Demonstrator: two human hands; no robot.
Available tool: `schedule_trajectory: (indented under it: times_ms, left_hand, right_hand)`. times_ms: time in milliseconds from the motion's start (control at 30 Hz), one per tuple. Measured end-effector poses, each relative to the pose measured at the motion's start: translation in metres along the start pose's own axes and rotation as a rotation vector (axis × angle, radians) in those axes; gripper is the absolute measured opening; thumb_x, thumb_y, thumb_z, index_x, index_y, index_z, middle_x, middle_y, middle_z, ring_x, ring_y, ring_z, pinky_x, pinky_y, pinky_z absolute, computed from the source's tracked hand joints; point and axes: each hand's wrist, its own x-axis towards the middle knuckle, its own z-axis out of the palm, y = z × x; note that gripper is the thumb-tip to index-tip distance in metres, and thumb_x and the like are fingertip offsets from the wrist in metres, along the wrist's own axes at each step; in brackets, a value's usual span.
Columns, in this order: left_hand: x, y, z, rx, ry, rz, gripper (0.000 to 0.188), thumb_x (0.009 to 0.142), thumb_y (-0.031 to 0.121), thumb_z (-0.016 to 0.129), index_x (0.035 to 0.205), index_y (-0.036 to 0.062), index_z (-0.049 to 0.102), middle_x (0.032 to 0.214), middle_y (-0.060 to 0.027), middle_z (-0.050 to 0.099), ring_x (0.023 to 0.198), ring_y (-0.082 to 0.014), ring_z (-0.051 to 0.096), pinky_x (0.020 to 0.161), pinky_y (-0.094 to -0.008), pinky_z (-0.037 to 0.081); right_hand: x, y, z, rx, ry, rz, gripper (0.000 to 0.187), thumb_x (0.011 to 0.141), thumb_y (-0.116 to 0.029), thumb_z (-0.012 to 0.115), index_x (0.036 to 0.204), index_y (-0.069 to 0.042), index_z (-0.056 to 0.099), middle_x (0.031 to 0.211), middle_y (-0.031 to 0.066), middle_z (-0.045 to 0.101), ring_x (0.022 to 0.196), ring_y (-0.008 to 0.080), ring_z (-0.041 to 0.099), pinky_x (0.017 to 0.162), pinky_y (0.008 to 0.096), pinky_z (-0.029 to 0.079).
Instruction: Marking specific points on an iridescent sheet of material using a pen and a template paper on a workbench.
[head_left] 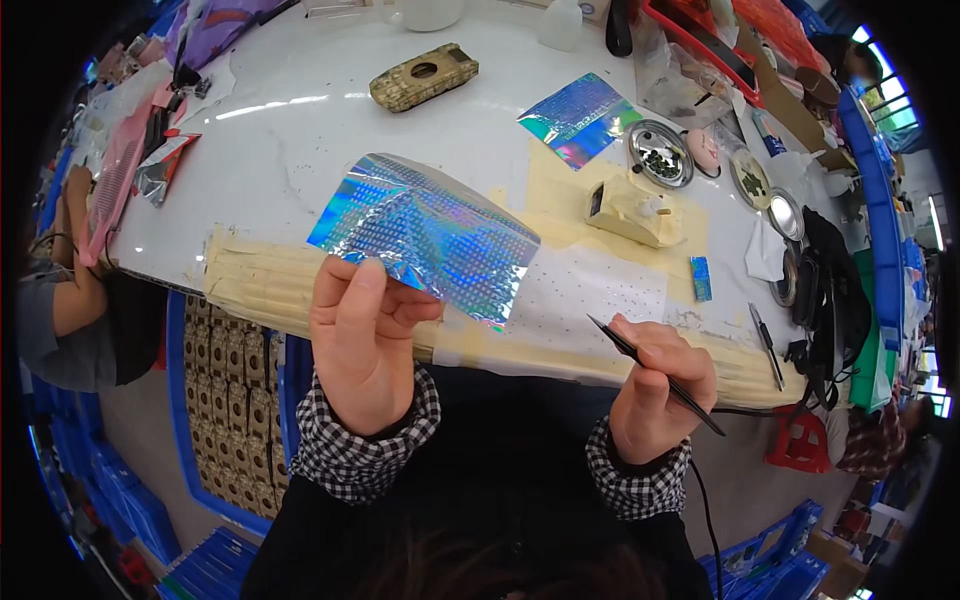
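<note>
My left hand (362, 345) pinches the lower edge of a shiny blue holographic sheet (430, 235) covered in rows of tiny marks. The sheet is held up, slightly curled, over the table edge. In my right hand (660, 395) is a pair of dark pointed tweezers (622, 343), tips aimed up and left, apart from the sheet. Beyond the tweezers lies a white paper (590, 300) dotted with tiny dark specks. A small holographic piece (700, 279) rests on the yellowish tape to the right. Farther off is a camouflage toy tank hull (424, 78).
A cream block-shaped device (635, 212), another holographic sheet (580, 118) and a metal dish (688, 172) of small dark green parts stand beyond. A pen-like tool (766, 345) lies right. Below left, a blue tray (178, 400) holds several tank hulls. Another person's arm (80, 285) is at far left.
</note>
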Motion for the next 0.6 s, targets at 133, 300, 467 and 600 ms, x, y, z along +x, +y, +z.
schedule_trajectory:
  times_ms: [133,300,467,600]
  left_hand:
    - [0.008,0.007,-0.005,0.046,0.001,0.065,0.008,0.092,0.012,0.048,0.093,0.0044,0.051,0.081,-0.0089,0.063,0.071,-0.0156,0.063,0.063,-0.0276,0.054]
    - [0.018,0.016,-0.016,0.209,-0.042,0.045,0.01,0.093,0.012,0.048,0.09,0.003,0.052,0.078,-0.0089,0.063,0.068,-0.0145,0.062,0.063,-0.025,0.052]
    - [0.021,0.024,-0.031,0.469,-0.035,0.11,0.008,0.09,0.008,0.052,0.086,0.0015,0.052,0.073,-0.0064,0.061,0.064,-0.0119,0.059,0.058,-0.0229,0.048]
    - [0.021,0.029,-0.036,0.669,-0.022,0.173,0.011,0.09,0.008,0.053,0.081,0.0008,0.054,0.066,-0.0029,0.058,0.057,-0.0069,0.051,0.053,-0.0199,0.04]
  right_hand:
    - [-0.001,0.0,-0.005,0.006,-0.001,-0.009,0.015,0.083,-0.011,0.065,0.091,0.0,0.059,0.094,0.0201,0.065,0.09,0.0271,0.063,0.084,0.039,0.049]
    - [-0.006,0.003,-0.013,-0.06,-0.047,-0.069,0.018,0.08,-0.011,0.068,0.091,-0.001,0.059,0.094,0.0186,0.065,0.09,0.0274,0.063,0.084,0.0397,0.05]
    - [-0.01,0.004,-0.016,-0.062,-0.045,-0.047,0.017,0.08,-0.01,0.068,0.092,-0.001,0.059,0.094,0.0174,0.065,0.091,0.0276,0.063,0.085,0.0404,0.05]
    - [-0.011,0.005,-0.02,-0.089,-0.056,-0.037,0.018,0.078,-0.008,0.069,0.092,-0.002,0.06,0.094,0.0165,0.065,0.091,0.0276,0.063,0.085,0.0408,0.05]
